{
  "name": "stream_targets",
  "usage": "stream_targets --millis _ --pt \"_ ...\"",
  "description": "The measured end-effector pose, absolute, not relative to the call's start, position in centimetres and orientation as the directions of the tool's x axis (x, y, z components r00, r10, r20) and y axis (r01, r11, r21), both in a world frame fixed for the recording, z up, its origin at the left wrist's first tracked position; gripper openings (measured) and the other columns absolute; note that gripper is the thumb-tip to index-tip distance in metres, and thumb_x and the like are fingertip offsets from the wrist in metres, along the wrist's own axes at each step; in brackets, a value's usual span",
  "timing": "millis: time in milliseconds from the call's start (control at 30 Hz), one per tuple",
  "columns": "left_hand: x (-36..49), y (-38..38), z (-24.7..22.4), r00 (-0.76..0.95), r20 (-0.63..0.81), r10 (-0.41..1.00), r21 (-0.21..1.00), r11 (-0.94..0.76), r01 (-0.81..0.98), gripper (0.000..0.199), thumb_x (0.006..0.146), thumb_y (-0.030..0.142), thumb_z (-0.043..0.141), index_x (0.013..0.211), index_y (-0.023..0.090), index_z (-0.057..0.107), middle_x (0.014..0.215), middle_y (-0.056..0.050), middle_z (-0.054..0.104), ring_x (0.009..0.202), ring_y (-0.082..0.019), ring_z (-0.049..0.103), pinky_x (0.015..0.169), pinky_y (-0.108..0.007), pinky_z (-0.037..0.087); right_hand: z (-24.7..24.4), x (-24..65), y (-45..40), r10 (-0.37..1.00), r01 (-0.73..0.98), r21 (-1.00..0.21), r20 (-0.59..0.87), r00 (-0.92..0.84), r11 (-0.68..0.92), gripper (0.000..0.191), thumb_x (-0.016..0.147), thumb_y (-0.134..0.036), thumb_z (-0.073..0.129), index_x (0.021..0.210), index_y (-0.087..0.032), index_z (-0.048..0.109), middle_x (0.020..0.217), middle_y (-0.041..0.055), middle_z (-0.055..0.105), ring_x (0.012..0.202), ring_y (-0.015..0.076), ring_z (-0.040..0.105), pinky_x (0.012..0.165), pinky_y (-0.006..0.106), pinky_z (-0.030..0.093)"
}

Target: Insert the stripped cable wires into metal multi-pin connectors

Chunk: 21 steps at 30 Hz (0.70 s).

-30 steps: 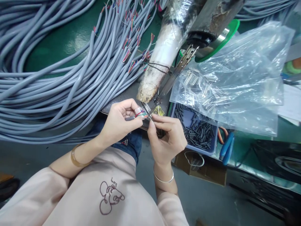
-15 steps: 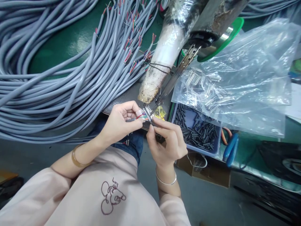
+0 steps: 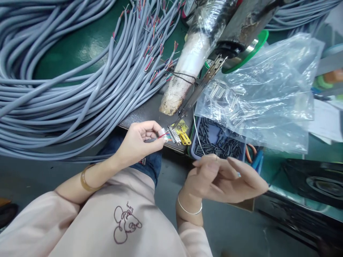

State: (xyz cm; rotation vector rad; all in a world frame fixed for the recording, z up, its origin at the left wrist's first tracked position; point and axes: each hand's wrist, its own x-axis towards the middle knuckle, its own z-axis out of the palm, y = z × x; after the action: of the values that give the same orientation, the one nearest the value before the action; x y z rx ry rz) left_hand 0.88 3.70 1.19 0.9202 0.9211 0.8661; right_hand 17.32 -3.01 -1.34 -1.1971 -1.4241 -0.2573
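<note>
My left hand (image 3: pixel 146 137) is closed, pinching the stripped end of a grey cable; its thin coloured wires (image 3: pixel 164 135) fan out at the fingertips. They meet a metal multi-pin connector (image 3: pixel 175 135), which rests on a yellow piece (image 3: pixel 184 135) at the bench edge. The tip of a soldering iron (image 3: pixel 184 111) slants down just above the connector. Off to the right, my right hand (image 3: pixel 225 176) has thumb and forefinger pinched on a thin, pale solder wire (image 3: pixel 198 134). That wire curves upward toward the iron.
Many grey cables (image 3: pixel 80 96) with bared wire ends cover the left bench. A wrapped white tube (image 3: pixel 184 67) hangs beside the iron, near a green-rimmed spool (image 3: pixel 261 43). A plastic bag of metal parts (image 3: pixel 257 96) overlaps a bin of black sleeves (image 3: pixel 214 139); pliers (image 3: pixel 257 160) lie beyond.
My right hand has moved away from the connector, to the right and down, with the solder wire now showing at its fingertips. My left hand stays nearly in place with the cable.
</note>
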Motion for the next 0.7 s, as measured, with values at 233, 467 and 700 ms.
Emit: stream_targets --millis 233,467,700 --pt "0.8 3.6 0.7 0.354 -0.275 0.894 0.910 0.361 -0.205 0.016 0.063 0.017 0.080 0.069 0.016 0.065 0.059 0.002 0.061 0.050 -0.006 0.049 0.047 -0.017 0.041 -0.7 15.8 -3.0 0.656 0.859 -0.357 0.754 0.032 0.368 0.018 0.085 -0.007 0.076 0.093 -0.021 0.069 0.093 0.0018 0.082 0.080 0.0153 0.080 0.074 0.024 0.065" --pt "0.8 3.7 0.1 0.417 -0.327 0.848 0.854 0.454 -0.255 0.020 0.068 0.024 0.080 0.071 0.016 0.062 0.054 0.003 0.056 0.045 -0.006 0.045 0.045 -0.018 0.035 -1.4 15.0 -2.8 0.650 0.859 -0.376 0.757 0.068 0.348 0.018 0.086 -0.006 0.075 0.090 -0.021 0.065 0.091 0.0034 0.083 0.076 0.0142 0.079 0.073 0.023 0.065" --pt "0.3 3.8 0.6 0.371 -0.233 0.899 0.956 0.281 -0.080 0.012 0.065 0.016 0.078 0.067 0.015 0.066 0.060 0.001 0.062 0.054 -0.008 0.054 0.052 -0.018 0.045 -1.2 15.7 -2.4 0.636 0.869 -0.288 0.771 -0.040 0.403 0.020 0.085 -0.002 0.074 0.090 -0.019 0.065 0.089 0.0059 0.082 0.078 0.0140 0.080 0.075 0.020 0.064"
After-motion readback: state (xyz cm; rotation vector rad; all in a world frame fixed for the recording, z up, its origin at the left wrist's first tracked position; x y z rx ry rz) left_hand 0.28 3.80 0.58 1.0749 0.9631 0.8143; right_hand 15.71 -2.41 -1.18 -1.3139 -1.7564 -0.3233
